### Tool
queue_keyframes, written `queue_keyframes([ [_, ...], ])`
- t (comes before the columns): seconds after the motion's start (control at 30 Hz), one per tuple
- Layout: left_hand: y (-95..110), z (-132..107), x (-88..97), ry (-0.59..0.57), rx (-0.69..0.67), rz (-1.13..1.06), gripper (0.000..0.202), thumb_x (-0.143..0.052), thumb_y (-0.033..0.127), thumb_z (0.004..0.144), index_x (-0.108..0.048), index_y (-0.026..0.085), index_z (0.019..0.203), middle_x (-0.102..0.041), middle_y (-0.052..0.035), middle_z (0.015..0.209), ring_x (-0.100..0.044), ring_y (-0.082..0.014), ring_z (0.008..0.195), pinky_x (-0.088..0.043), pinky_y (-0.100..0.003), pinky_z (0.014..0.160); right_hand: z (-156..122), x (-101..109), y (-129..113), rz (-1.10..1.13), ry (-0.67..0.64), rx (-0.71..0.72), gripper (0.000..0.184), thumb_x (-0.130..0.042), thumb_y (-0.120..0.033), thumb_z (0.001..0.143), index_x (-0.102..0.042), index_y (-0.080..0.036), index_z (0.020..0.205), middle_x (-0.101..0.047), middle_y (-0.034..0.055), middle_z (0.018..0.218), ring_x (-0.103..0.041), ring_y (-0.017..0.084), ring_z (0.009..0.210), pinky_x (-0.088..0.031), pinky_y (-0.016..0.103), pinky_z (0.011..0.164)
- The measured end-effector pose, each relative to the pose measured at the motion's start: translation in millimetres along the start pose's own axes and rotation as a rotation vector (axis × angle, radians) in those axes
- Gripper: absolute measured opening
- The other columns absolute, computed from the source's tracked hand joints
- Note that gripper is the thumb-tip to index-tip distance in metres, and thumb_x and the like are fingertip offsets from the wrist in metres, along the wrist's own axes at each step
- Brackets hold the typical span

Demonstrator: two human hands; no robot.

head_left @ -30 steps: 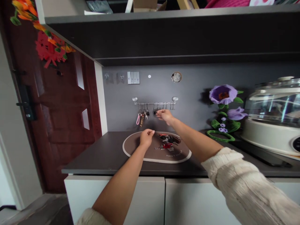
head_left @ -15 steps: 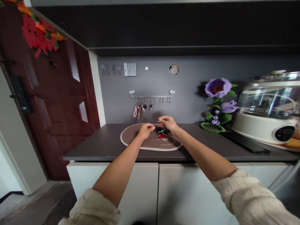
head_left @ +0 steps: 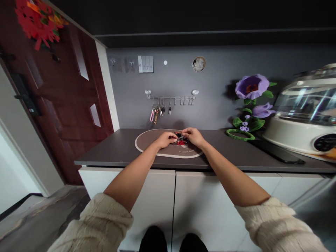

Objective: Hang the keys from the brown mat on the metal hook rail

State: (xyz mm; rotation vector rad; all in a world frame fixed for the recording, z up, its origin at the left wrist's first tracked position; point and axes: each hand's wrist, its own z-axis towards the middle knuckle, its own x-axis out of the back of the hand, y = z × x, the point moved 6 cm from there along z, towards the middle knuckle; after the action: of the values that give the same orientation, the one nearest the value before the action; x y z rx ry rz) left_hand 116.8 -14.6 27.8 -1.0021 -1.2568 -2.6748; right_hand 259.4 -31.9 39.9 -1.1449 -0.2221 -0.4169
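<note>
An oval brown mat (head_left: 147,141) with a pale rim lies on the dark countertop (head_left: 105,147). On it sits a bunch of keys with black and red fobs (head_left: 180,140), partly hidden by my hands. My left hand (head_left: 165,140) and my right hand (head_left: 193,136) meet over the bunch, their fingertips curled against it. The frame does not settle whether either hand grips the keys. Both forearms reach forward from cream knit sleeves (head_left: 102,220).
A steel rail (head_left: 172,97) on the grey wall holds several hanging keys (head_left: 157,113). A white cooker (head_left: 301,122) stands at the right, with a purple flower ornament (head_left: 249,105) beside it. A dark red door (head_left: 65,105) is at the left. White cabinets (head_left: 147,189) lie below.
My right hand has come down from the rail to the mat, next to my left hand. The view has tilted lower, and my feet now show at the bottom.
</note>
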Motion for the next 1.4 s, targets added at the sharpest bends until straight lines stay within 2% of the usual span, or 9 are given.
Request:
queue_keyframes([
  [0.17, 1.4, -0.2, -2.2, -0.03, -0.043, 0.041, 0.015, -0.056, 0.023, 0.067, -0.067, 0.015, 0.074, -0.064, -0.0024, 0.074, -0.054, -0.0135, 0.07, -0.04, -0.026, 0.072, 1.4, 1.9, -0.2, -0.12, 0.028, 0.036, 0.007, -0.054, -0.013, 0.066, -0.06, -0.015, 0.067, -0.056, -0.0022, 0.055, -0.046, 0.007, 0.05, -0.037, 0.019, 0.053],
  [0.47, 0.9, 0.0, -2.3, -0.029, -0.013, 0.035, 0.016, -0.056, 0.027, 0.067, -0.063, 0.013, 0.069, -0.062, -0.0013, 0.068, -0.051, -0.0114, 0.065, -0.039, -0.024, 0.066, -2.3, 4.3, -7.6, -0.322, 0.073, 0.058, 0.011, -0.052, -0.013, 0.068, -0.062, -0.015, 0.071, -0.061, 0.0, 0.062, -0.05, 0.009, 0.055, -0.039, 0.021, 0.059],
  [0.67, 1.7, 0.0, 5.0, 0.044, 0.055, -0.033, 0.016, -0.056, 0.027, 0.067, -0.061, 0.013, 0.07, -0.06, -0.0003, 0.067, -0.049, -0.0102, 0.064, -0.037, -0.024, 0.066, -5.1, 4.4, -14.0, -0.394, 0.077, 0.066, 0.013, -0.05, -0.014, 0.07, -0.062, -0.015, 0.074, -0.062, 0.0017, 0.067, -0.052, 0.01, 0.06, -0.039, 0.021, 0.061],
  [0.8, 3.2, -0.7, 9.9, 0.113, 0.091, -0.126, 0.015, -0.056, 0.027, 0.068, -0.059, 0.012, 0.07, -0.057, 0.0007, 0.064, -0.047, -0.009, 0.06, -0.037, -0.024, 0.065, -6.1, 2.9, -15.5, -0.386, 0.07, 0.081, 0.012, -0.05, -0.015, 0.07, -0.062, -0.016, 0.073, -0.062, 0.001, 0.066, -0.052, 0.009, 0.058, -0.039, 0.021, 0.06],
  [0.93, -4.7, 1.7, 10.4, 0.162, 0.139, -0.291, 0.018, -0.059, 0.03, 0.067, -0.057, 0.012, 0.072, -0.056, 0.0018, 0.063, -0.047, -0.0082, 0.059, -0.039, -0.024, 0.064, -5.6, 1.5, -14.7, -0.373, 0.073, 0.097, 0.011, -0.051, -0.016, 0.069, -0.062, -0.015, 0.072, -0.062, 0.001, 0.066, -0.052, 0.009, 0.059, -0.038, 0.02, 0.06],
  [1.17, -13.9, 4.5, 6.1, 0.164, 0.236, -0.657, 0.02, -0.061, 0.029, 0.068, -0.052, 0.013, 0.076, -0.061, -0.0025, 0.076, -0.056, -0.0082, 0.066, -0.044, -0.031, 0.076, -2.2, -1.6, -11.6, -0.287, 0.06, 0.132, 0.011, -0.053, -0.02, 0.069, -0.061, -0.016, 0.074, -0.062, 0.0007, 0.067, -0.053, 0.01, 0.061, -0.039, 0.021, 0.062],
  [1.4, -10.9, 2.1, 5.6, 0.15, 0.272, -0.831, 0.016, -0.057, 0.025, 0.073, -0.047, 0.015, 0.079, -0.062, -0.0042, 0.079, -0.061, -0.0123, 0.07, -0.044, -0.039, 0.08, -4.4, -4.5, -16.8, -0.165, 0.036, 0.199, 0.015, -0.054, -0.028, 0.069, -0.059, -0.016, 0.076, -0.063, 0.0011, 0.071, -0.054, 0.01, 0.063, -0.041, 0.023, 0.064],
])
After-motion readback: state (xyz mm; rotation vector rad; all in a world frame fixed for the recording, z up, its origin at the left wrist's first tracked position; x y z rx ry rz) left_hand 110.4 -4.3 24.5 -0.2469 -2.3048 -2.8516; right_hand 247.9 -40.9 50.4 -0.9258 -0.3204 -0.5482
